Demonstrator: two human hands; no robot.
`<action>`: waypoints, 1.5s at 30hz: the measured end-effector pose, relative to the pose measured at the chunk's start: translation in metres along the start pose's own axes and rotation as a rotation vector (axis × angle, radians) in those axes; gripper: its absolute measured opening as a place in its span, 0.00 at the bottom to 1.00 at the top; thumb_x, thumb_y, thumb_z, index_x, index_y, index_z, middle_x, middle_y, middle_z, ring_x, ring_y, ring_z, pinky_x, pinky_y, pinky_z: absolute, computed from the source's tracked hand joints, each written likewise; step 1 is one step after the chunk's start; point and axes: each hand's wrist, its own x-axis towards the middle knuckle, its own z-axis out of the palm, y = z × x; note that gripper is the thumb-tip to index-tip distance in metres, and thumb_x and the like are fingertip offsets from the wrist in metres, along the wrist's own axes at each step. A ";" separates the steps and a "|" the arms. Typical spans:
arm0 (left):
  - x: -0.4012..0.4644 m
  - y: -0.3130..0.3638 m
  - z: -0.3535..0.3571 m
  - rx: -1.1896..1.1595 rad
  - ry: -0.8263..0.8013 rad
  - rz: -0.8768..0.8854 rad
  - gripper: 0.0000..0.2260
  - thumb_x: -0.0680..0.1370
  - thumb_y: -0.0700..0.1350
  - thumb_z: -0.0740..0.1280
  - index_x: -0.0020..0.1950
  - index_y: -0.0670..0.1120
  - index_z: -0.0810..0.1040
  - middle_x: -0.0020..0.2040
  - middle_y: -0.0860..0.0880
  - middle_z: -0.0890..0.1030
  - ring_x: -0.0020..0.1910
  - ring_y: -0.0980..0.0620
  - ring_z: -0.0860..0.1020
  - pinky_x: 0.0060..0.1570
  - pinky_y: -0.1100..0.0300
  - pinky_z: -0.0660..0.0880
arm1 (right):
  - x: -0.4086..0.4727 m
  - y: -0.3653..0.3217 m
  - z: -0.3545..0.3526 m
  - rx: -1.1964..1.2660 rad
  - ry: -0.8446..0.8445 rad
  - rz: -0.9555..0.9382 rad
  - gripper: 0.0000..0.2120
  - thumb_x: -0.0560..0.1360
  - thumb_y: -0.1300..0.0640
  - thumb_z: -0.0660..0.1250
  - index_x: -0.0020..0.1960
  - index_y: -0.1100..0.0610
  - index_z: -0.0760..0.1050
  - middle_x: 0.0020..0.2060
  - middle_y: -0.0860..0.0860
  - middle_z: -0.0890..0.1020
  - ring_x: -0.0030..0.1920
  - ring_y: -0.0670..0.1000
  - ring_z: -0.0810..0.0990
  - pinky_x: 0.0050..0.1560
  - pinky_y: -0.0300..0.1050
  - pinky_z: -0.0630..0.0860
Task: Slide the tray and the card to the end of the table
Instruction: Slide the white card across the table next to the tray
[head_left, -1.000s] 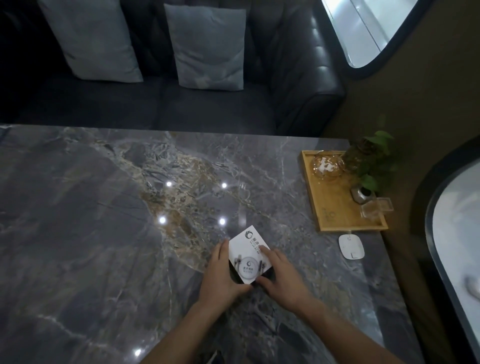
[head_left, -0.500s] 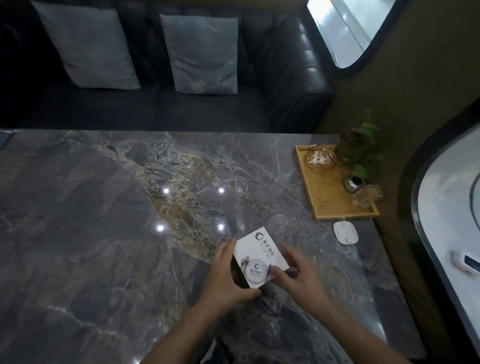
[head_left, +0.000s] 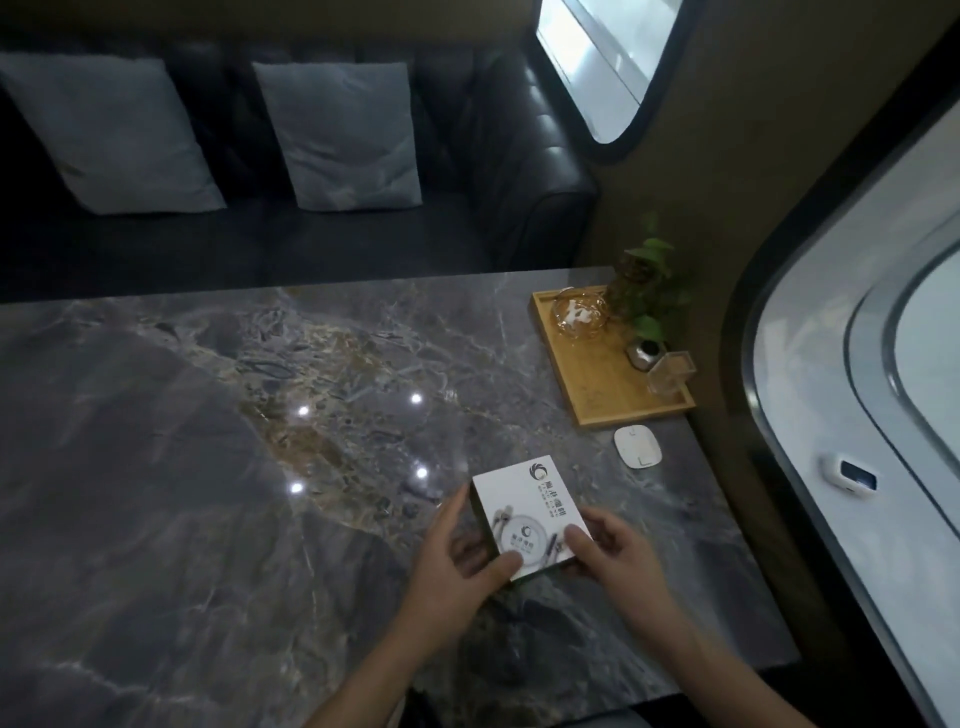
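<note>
A white printed card with a logo and a plate picture is held between both my hands over the near right part of the dark marble table. My left hand grips its left and near edge, thumb on top. My right hand grips its right near corner, thumb on the face. The wooden tray lies at the table's far right corner by the wall, carrying a glass bowl, a small potted plant and a clear square holder.
A small white rounded device lies on the table just in front of the tray. A dark sofa with two grey cushions runs along the far side. The wall and a curved window frame bound the right side.
The card has tilted up and shifted slightly right in my hands. The view has turned, so the tray appears further left than before.
</note>
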 end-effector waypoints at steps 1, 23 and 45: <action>0.001 0.001 0.004 -0.017 0.033 -0.015 0.41 0.68 0.40 0.80 0.76 0.58 0.66 0.68 0.56 0.77 0.60 0.55 0.82 0.58 0.51 0.81 | 0.000 0.000 -0.003 0.013 0.007 -0.009 0.11 0.75 0.64 0.69 0.58 0.60 0.78 0.47 0.53 0.87 0.45 0.54 0.86 0.39 0.46 0.83; 0.054 -0.016 0.135 0.000 0.157 -0.281 0.20 0.69 0.39 0.79 0.57 0.53 0.79 0.50 0.53 0.87 0.49 0.54 0.86 0.44 0.52 0.85 | 0.026 0.030 -0.130 0.057 0.098 0.011 0.14 0.76 0.67 0.66 0.61 0.59 0.78 0.49 0.50 0.87 0.50 0.52 0.85 0.44 0.43 0.82; 0.100 -0.042 0.242 0.000 0.053 -0.430 0.17 0.76 0.35 0.72 0.62 0.47 0.76 0.54 0.50 0.86 0.46 0.53 0.87 0.41 0.51 0.84 | 0.025 0.042 -0.190 -0.748 0.117 -0.163 0.26 0.76 0.59 0.62 0.73 0.54 0.65 0.78 0.55 0.56 0.78 0.54 0.52 0.74 0.58 0.61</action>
